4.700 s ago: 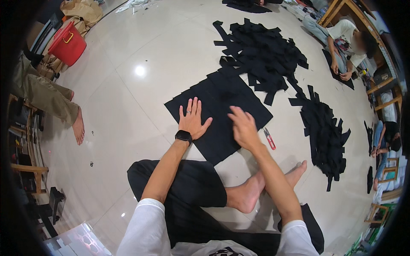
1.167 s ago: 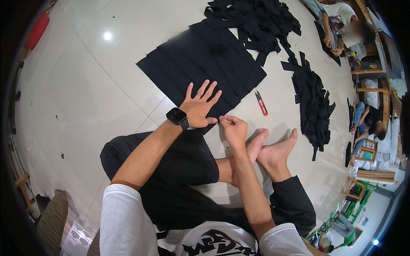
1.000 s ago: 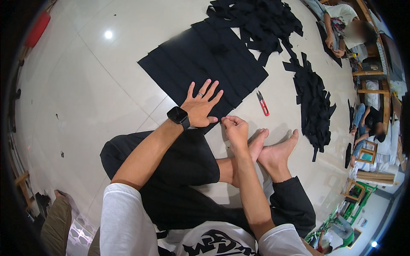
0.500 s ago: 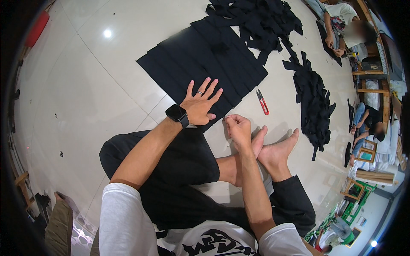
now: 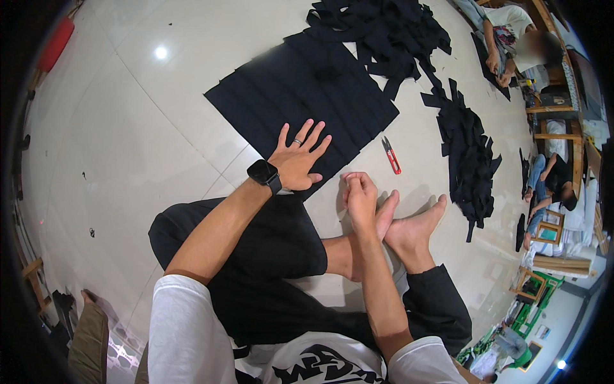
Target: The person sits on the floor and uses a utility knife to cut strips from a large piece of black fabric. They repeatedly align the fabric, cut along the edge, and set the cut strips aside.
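Observation:
My left hand (image 5: pixel 296 161), wearing a ring and a dark watch, lies flat with fingers spread on a layered black fabric piece (image 5: pixel 281 83). That fabric rests on the floor as overlapping bands with stepped edges. My right hand (image 5: pixel 361 196) hovers just off its near right corner, fingers curled and pinched together. Whatever the pinch holds, if anything, is too small or hidden to make out. To the right of the fabric lie red-handled thread snips (image 5: pixel 392 157), with the dark blades pointing away from me.
A heap of black fabric strips (image 5: pixel 390 32) lies at the far side, and a second pile (image 5: pixel 470 153) to the right. My bare feet (image 5: pixel 412 233) are close to my right hand. Other people (image 5: pixel 511 38) sit along the right edge. The floor (image 5: pixel 128 128) is pale tile.
My right hand has shifted slightly right, and its fingers are curled a little differently. The left hand stays spread on the fabric.

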The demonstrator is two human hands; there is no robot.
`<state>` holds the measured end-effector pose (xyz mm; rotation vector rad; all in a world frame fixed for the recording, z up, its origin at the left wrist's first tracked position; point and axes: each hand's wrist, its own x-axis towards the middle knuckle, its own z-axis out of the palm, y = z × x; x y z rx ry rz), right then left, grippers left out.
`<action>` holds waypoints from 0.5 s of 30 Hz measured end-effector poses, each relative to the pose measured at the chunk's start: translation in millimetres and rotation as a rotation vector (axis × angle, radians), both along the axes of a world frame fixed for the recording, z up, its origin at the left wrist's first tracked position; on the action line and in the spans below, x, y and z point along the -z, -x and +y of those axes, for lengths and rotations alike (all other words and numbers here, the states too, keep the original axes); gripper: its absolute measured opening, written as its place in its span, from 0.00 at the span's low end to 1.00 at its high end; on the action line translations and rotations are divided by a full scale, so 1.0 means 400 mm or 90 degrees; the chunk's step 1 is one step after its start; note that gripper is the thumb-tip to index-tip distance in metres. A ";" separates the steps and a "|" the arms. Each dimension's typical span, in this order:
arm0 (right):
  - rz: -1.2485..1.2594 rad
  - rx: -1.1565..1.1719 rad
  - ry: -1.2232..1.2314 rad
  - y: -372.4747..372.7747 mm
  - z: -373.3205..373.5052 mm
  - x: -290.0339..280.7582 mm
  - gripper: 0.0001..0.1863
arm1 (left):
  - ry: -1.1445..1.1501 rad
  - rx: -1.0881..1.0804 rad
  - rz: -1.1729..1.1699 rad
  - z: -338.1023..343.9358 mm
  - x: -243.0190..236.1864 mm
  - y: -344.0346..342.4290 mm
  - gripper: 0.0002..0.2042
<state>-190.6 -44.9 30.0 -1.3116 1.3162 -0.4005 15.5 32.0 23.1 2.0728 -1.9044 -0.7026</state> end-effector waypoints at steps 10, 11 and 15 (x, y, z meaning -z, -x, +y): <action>0.078 -0.117 0.439 -0.043 -0.033 0.012 0.17 | 0.173 -0.081 -0.035 -0.001 0.039 0.006 0.29; 0.074 -0.126 0.423 -0.047 -0.044 0.009 0.17 | 0.181 -0.087 -0.030 -0.006 0.029 0.000 0.27; 0.117 -0.144 0.417 -0.038 -0.044 0.010 0.17 | 0.230 -0.134 0.019 -0.021 0.006 -0.030 0.20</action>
